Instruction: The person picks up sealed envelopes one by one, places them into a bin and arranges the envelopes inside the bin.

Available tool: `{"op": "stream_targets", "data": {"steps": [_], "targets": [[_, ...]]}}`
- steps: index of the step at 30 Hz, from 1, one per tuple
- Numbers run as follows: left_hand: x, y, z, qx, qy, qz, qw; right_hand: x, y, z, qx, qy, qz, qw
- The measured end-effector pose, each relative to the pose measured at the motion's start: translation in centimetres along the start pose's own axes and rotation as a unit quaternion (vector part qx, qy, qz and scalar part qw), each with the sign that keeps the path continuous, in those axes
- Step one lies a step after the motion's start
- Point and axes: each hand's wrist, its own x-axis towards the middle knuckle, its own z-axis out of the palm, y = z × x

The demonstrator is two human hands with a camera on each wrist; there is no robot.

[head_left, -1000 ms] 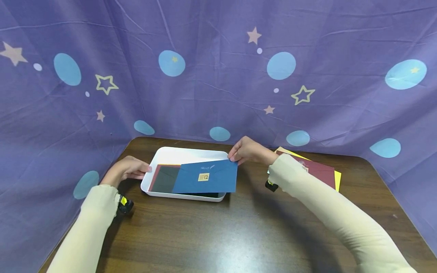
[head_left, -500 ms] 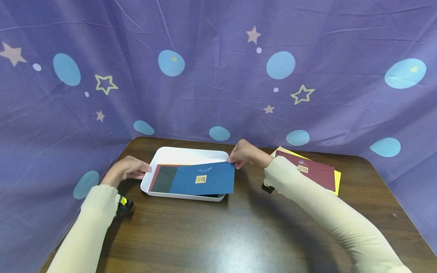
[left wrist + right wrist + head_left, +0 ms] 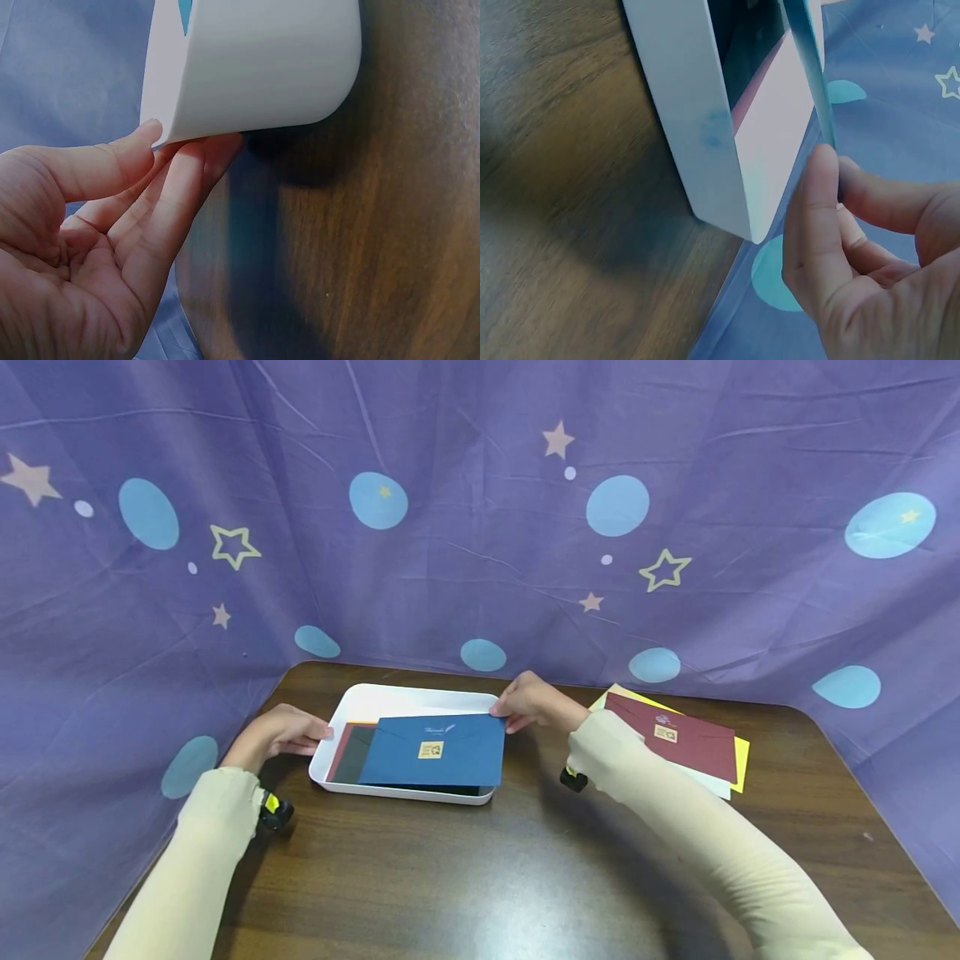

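Note:
A white rectangular tray [image 3: 420, 695] stands on the table, toward its back left. My left hand [image 3: 288, 729] pinches its left rim, thumb over the edge and fingers against the outer wall, as the left wrist view shows at the tray's wall [image 3: 270, 67]. My right hand [image 3: 528, 702] pinches the far right corner of a blue envelope [image 3: 465, 747] with a gold label. The envelope is over the tray, its right side overlapping the right rim. Beneath it, a dark grey envelope [image 3: 352, 760] and a reddish one [image 3: 341, 752] lie in the tray, partly hidden.
Right of the tray, a maroon envelope [image 3: 697, 745] lies on top of yellow [image 3: 741, 760] and pale ones [image 3: 712, 783], partly behind my right sleeve. A purple curtain [image 3: 480, 527] hangs behind the brown table [image 3: 450, 877].
My right hand has moved left and slightly toward me, carrying the blue envelope further over the tray. More of the right-hand pile shows. The left hand has stayed on the rim.

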Motion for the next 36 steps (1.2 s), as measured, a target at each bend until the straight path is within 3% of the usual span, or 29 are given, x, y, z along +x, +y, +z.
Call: {"op": "stream_targets", "data": {"steps": [6, 15, 23, 36], "targets": [[0.0, 0.0, 0.0, 0.001, 0.002, -0.001, 1.0, 0.2, -0.8, 0.6, 0.031, 0.002, 0.039, 0.9988], [-0.1, 0.1, 0.0, -0.001, 0.001, 0.001, 1.0, 0.3, -1.4, 0.8, 0.112, -0.055, 0.066, 0.99], [-0.1, 0.1, 0.0, -0.002, 0.001, -0.002, 1.0, 0.7, -1.5, 1.7, 0.159, -0.02, 0.063, 0.9851], [0.0, 0.0, 0.0, 0.001, 0.004, 0.0, 1.0, 1.2, -1.6, 3.4, 0.232, 0.032, 0.072, 0.9695]]}}
